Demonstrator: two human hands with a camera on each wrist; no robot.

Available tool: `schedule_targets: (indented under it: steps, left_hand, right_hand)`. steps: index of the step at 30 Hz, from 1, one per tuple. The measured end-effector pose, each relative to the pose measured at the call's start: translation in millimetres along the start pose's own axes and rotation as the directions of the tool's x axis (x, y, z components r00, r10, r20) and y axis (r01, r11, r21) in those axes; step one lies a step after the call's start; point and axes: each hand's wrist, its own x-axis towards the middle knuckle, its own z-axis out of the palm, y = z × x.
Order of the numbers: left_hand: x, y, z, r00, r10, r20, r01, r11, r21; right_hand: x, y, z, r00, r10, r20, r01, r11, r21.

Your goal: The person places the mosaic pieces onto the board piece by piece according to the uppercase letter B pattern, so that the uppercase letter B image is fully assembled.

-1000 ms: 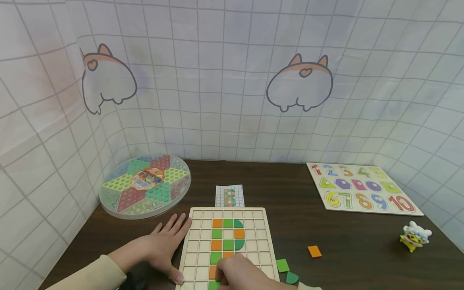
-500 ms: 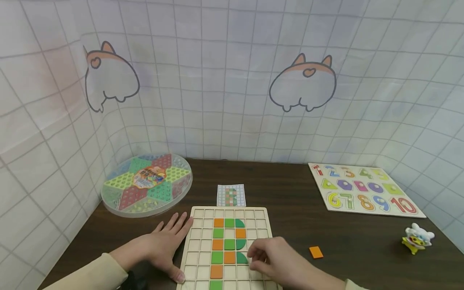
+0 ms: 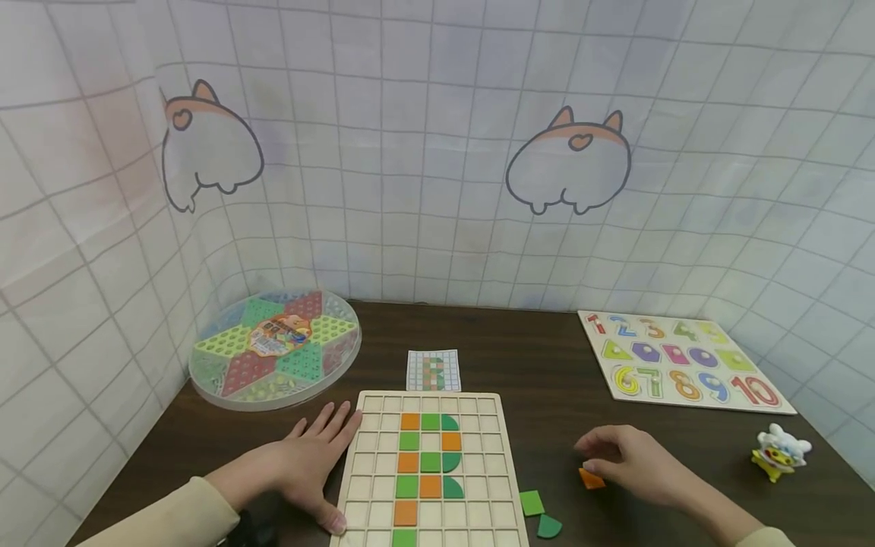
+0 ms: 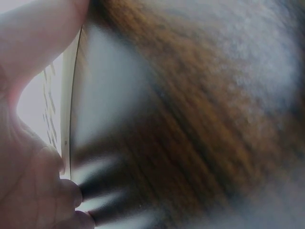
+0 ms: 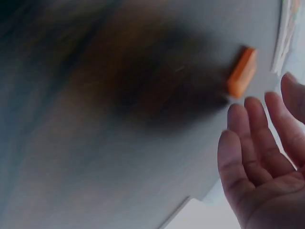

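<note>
My left hand [image 3: 304, 471] lies flat on the table, its fingers spread, with fingertips and thumb against the left edge of the wooden grid board [image 3: 365, 471]. In the left wrist view, the board's side [image 4: 70, 95] stands beyond the palm. Orange, green and dark green tiles fill part of the board's grid. Off to the right, my right hand [image 3: 636, 460] hovers over a loose orange square tile [image 3: 591, 479], partly covered by the thumb. The right wrist view has that orange tile [image 5: 242, 72] just past the loosely bent fingers, not gripped.
A green square tile [image 3: 531, 503] and a dark green quarter-round tile [image 3: 549, 526] lie right of the board. Behind it is a pattern card [image 3: 434, 370]. Farther out are a round Chinese checkers board [image 3: 273, 349], a number puzzle [image 3: 683, 361] and a small figurine [image 3: 781, 452].
My right hand has lifted off the grid board and moved right to the loose orange tile. A dark green tile now shows in the board's fourth row. My left hand has stayed put.
</note>
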Motion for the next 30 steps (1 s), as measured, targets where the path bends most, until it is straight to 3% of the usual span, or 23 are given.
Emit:
schedule_targets:
  steps: [5,8,11,24,30]
  left_hand:
    - [0.0,-0.2,1.8,1.0,-0.003,-0.002,0.003,1.0,-0.004]
    - [0.3,0.3,2.4,1.0,-0.008,-0.004,0.008,1.0,-0.004]
    - [0.3,0.3,2.8,1.0,-0.011,0.0,0.011,1.0,-0.007]
    - [1.9,-2.9,3.3,1.0,-0.005,0.007,0.005,1.0,-0.013]
    - [1.4,-1.7,0.9,1.0,0.007,0.0,-0.007,1.0,-0.013]
  right_hand:
    - [2.0,31.1,0.7,0.997,-0.026,0.077,0.024,0.999,0.033]
    - [7.1,52.2,3.9,0.994,-0.018,0.104,0.019,1.0,-0.012]
    - [10.1,60.3,6.2,0.995,-0.008,0.104,0.013,0.999,-0.052]
    - [0.2,17.9,7.6,1.0,0.008,0.002,-0.008,0.996,-0.085]
    - [3.6,-9.8,19.9,0.996,-0.003,-0.094,0.0,1.0,-0.03]
